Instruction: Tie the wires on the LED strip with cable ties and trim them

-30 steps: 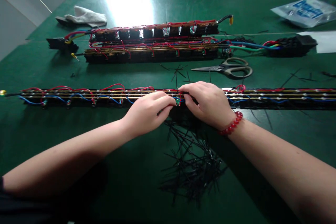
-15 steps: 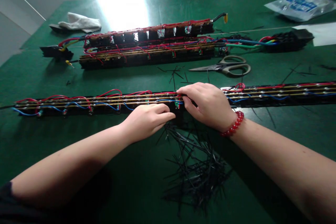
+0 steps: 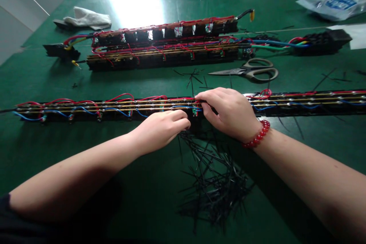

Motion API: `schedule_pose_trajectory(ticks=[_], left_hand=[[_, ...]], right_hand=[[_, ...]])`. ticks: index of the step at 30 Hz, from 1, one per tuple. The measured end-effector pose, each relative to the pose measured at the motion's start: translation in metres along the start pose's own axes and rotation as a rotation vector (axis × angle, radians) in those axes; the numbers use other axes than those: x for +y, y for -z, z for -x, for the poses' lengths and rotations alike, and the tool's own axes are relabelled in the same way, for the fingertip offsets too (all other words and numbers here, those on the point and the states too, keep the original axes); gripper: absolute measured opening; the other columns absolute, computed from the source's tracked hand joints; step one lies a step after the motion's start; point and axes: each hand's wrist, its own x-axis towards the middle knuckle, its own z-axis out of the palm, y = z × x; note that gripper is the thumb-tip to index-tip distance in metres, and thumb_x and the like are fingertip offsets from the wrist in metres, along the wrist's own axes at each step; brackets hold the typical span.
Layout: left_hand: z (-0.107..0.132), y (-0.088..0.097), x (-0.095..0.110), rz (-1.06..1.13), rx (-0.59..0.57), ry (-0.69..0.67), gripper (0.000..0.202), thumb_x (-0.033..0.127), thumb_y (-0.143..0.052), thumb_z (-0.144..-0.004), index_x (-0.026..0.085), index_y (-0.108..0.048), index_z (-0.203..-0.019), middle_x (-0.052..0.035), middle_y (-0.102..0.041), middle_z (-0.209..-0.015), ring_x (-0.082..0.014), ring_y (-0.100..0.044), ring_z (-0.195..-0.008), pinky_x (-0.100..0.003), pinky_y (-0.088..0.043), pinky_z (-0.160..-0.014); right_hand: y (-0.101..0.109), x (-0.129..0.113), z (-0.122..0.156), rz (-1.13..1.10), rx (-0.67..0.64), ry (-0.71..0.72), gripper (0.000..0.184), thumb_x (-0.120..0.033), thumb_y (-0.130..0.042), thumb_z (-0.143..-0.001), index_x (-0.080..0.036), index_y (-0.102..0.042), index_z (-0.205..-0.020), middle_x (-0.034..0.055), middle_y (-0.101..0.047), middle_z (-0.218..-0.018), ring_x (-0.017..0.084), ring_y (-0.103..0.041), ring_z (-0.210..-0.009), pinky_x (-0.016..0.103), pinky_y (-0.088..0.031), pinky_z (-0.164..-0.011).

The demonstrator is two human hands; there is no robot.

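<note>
A long black wired strip (image 3: 120,107) with brass rods and red and blue wires lies across the table. My right hand (image 3: 228,108), wearing a red bead bracelet (image 3: 259,135), rests over its middle, with fingers bent down at the wires. Whatever those fingertips pinch is too small to make out. Just left of it, my left hand (image 3: 162,129) is at the strip's near edge, fingers curled and pressed together; their contents are hidden. A small green board (image 3: 195,111) shows between the hands. Nearer to me is a loose pile of thin black cable ties (image 3: 220,190).
Scissors (image 3: 248,71) lie beyond the strip, beside scattered black ties (image 3: 193,78). Farther back sit wired black bars (image 3: 162,55) with a connector (image 3: 323,44). A whitish glove-like cloth (image 3: 87,19) is at back left, a plastic bag (image 3: 336,3) at back right.
My left fingers have curled in more, with the thumb tucked closer. My right hand stays at the same spot on the strip. The view has shifted slightly.
</note>
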Motion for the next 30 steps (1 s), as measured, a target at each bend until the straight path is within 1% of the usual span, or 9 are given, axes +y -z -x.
schedule_pose_trajectory(ticks=[3,6,9,12,14,17,22,26,30], left_hand=[[-0.0005,-0.0014,-0.0006,-0.013,0.005,-0.004,0.022,0.015,-0.044,-0.101,0.019,-0.065,-0.105,-0.0041,-0.07,-0.106,-0.0163,-0.069,-0.086,-0.026,-0.053,-0.072],[0.0001,-0.0044,-0.004,0.015,0.065,-0.016,0.021,0.015,-0.044,-0.101,0.019,-0.064,-0.106,-0.0037,-0.072,-0.102,-0.0157,-0.07,-0.086,-0.025,-0.053,-0.071],[0.0011,-0.0069,-0.0076,0.059,0.146,-0.022,0.018,0.014,-0.046,-0.099,0.018,-0.063,-0.104,-0.0034,-0.074,-0.097,-0.0151,-0.071,-0.084,-0.024,-0.053,-0.071],[0.0017,-0.0079,-0.0091,0.107,0.189,-0.026,0.019,0.008,-0.047,-0.095,0.016,-0.062,-0.104,-0.004,-0.074,-0.097,-0.0145,-0.072,-0.084,-0.023,-0.054,-0.073],[0.0019,-0.0081,-0.0089,0.141,0.205,-0.009,0.021,0.007,-0.047,-0.094,0.017,-0.061,-0.105,-0.0036,-0.075,-0.097,-0.0137,-0.072,-0.085,-0.023,-0.054,-0.074],[0.0016,-0.0084,-0.0078,0.188,0.21,0.022,0.021,0.009,-0.046,-0.095,0.018,-0.061,-0.107,-0.0025,-0.075,-0.097,-0.0125,-0.072,-0.086,-0.022,-0.054,-0.074],[0.0009,-0.0092,-0.0061,0.234,0.211,0.072,0.017,0.012,-0.046,-0.098,0.019,-0.059,-0.107,-0.0017,-0.074,-0.097,-0.0121,-0.072,-0.086,-0.022,-0.053,-0.074],[0.0005,-0.0091,-0.0054,0.228,0.207,0.083,0.016,0.014,-0.047,-0.098,0.019,-0.059,-0.106,-0.0022,-0.074,-0.097,-0.0133,-0.072,-0.086,-0.023,-0.053,-0.073],[0.0005,-0.0081,-0.0053,0.23,0.189,0.103,0.014,0.015,-0.048,-0.098,0.019,-0.06,-0.104,-0.002,-0.074,-0.095,-0.0137,-0.071,-0.084,-0.023,-0.052,-0.073]], right_hand=[[-0.0006,0.0014,0.0004,-0.015,-0.017,-0.013,0.025,-0.02,-0.049,-0.098,-0.015,-0.07,-0.11,0.009,-0.078,-0.101,0.023,-0.07,-0.091,0.037,-0.05,-0.079],[0.0002,0.002,0.0011,-0.049,-0.001,-0.032,0.022,-0.02,-0.05,-0.097,-0.018,-0.069,-0.108,0.0095,-0.078,-0.105,0.024,-0.07,-0.096,0.039,-0.052,-0.082],[0.0032,-0.0007,0.0014,-0.167,0.13,0.021,0.014,-0.017,-0.055,-0.093,-0.022,-0.067,-0.1,0.0072,-0.077,-0.105,0.024,-0.069,-0.099,0.041,-0.054,-0.089],[0.0056,-0.0052,0.0009,-0.321,0.239,0.107,0.013,-0.014,-0.062,-0.089,-0.024,-0.064,-0.097,0.0047,-0.076,-0.097,0.021,-0.069,-0.094,0.038,-0.057,-0.086],[0.0056,-0.007,0.0002,-0.386,0.203,0.184,0.016,-0.011,-0.062,-0.088,-0.022,-0.064,-0.098,0.0052,-0.075,-0.094,0.019,-0.068,-0.089,0.035,-0.058,-0.082],[0.0048,-0.0068,-0.001,-0.409,0.099,0.265,0.016,-0.008,-0.061,-0.087,-0.019,-0.066,-0.097,0.0061,-0.075,-0.092,0.017,-0.067,-0.085,0.035,-0.058,-0.083],[0.0063,-0.0054,-0.002,-0.413,0.045,0.257,0.008,-0.023,-0.07,-0.088,-0.02,-0.069,-0.096,0.004,-0.076,-0.09,0.018,-0.067,-0.085,0.036,-0.057,-0.084],[0.0069,-0.0056,-0.0019,-0.417,0.041,0.259,0.011,-0.029,-0.074,-0.088,-0.021,-0.071,-0.094,0.0039,-0.077,-0.09,0.019,-0.066,-0.086,0.036,-0.056,-0.081],[0.0064,-0.0056,-0.002,-0.44,0.084,0.264,0.004,-0.023,-0.072,-0.09,-0.019,-0.071,-0.09,0.0044,-0.076,-0.086,0.017,-0.066,-0.081,0.034,-0.056,-0.077]])
